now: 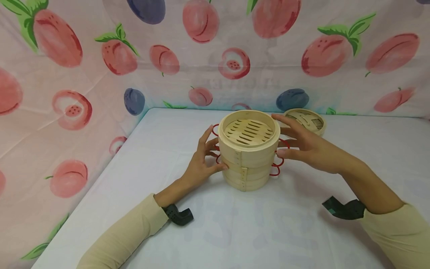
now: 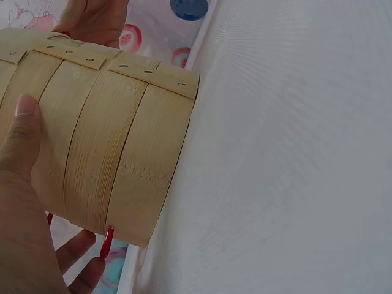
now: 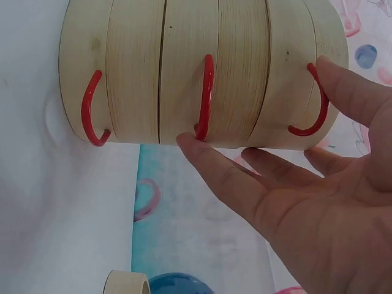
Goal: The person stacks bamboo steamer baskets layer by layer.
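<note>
A bamboo steamer [image 1: 248, 160] of three stacked tiers stands upright on the white table, its slatted top tier uncovered. Red loop handles stick out from both sides; one red handle [image 3: 207, 98] shows on the middle tier in the right wrist view. My left hand [image 1: 203, 162] holds the steamer's left side, thumb on the front wall and fingers behind, near the handles. On the opposite side my right hand [image 1: 310, 149] grips the upper part, thumb by the top handle, fingers spread along the wall with the index finger near the rim.
Behind my right hand a round woven bamboo lid [image 1: 305, 121] lies near the back of the white table [image 1: 235, 231]. Fruit-patterned cloth [image 1: 161, 89] hangs along the back and left sides.
</note>
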The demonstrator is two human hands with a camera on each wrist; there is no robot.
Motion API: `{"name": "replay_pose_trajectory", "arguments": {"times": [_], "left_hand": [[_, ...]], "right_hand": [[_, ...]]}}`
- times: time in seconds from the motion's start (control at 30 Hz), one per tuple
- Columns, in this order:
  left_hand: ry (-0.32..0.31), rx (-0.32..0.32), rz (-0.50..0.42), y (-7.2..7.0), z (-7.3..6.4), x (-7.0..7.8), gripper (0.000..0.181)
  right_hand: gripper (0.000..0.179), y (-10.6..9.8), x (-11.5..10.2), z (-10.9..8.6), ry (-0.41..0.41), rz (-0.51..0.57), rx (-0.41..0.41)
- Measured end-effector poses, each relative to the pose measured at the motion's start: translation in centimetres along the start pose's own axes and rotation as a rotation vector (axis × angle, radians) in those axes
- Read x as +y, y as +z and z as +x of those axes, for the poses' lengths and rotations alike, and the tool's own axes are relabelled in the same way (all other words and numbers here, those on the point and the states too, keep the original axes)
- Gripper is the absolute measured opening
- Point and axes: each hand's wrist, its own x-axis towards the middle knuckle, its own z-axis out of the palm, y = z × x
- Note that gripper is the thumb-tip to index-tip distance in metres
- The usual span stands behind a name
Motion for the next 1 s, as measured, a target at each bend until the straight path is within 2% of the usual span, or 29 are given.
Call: {"name": "replay_pose_trajectory", "arguments": {"times": [0.13, 0.23, 0.37, 0.67, 1.0], "left_hand": [[0.009, -0.002, -0.027, -0.2, 0.2, 1.7, 0.105], [0.009, -0.006, -0.045, -0.3, 0.3, 3.0, 0.106], [-0.003, -0.007, -0.049, -0.4, 0.3, 3.3, 0.109], [-0.006, -0.005, -0.046, -0.5, 0.3, 3.2, 0.110], [0.000, -0.005, -0.054, -0.4, 0.3, 3.3, 0.107]], "right_hand": [[0.078, 0.0, 0.0, -0.1, 0.028, 0.057, -0.008], [0.073, 0.1, 0.1, -0.1, 0.002, 0.088, -0.032], [0.067, 0.1, 0.2, 0.0, -0.039, 0.104, -0.054], [0.068, -0.1, 0.5, 0.1, -0.033, 0.127, -0.064], [0.068, -0.3, 0.5, 0.1, -0.022, 0.104, -0.062]]}}
